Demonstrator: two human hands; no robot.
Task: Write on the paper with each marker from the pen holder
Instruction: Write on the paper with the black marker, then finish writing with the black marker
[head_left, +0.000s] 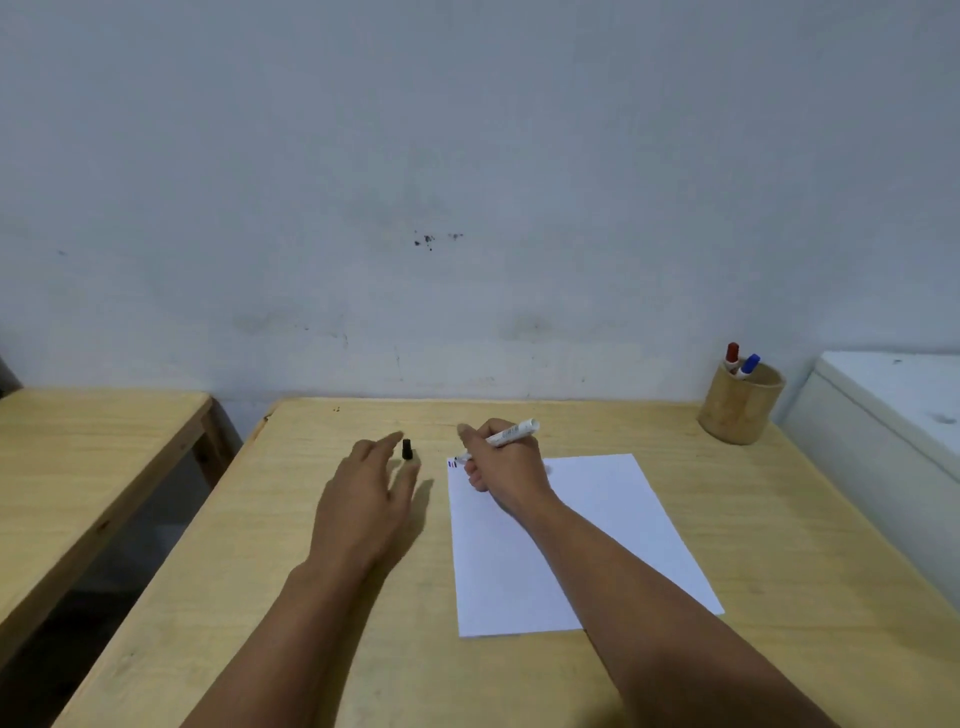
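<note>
A white marker (508, 435) was pinched in the right hand (501, 470), its tip at the upper left corner of the paper (524, 561), centre frame. The black cap (407, 449) stood by the loosely spread left hand (363, 499). A bamboo pen holder (740, 405) sat upper right on the plywood table (260, 545), against a scuffed grey wall (467, 182).

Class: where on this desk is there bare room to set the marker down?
Bare wood lies between the paper and pen holder, and left of the left hand. It is crowded around the black cap, between both hands.
</note>
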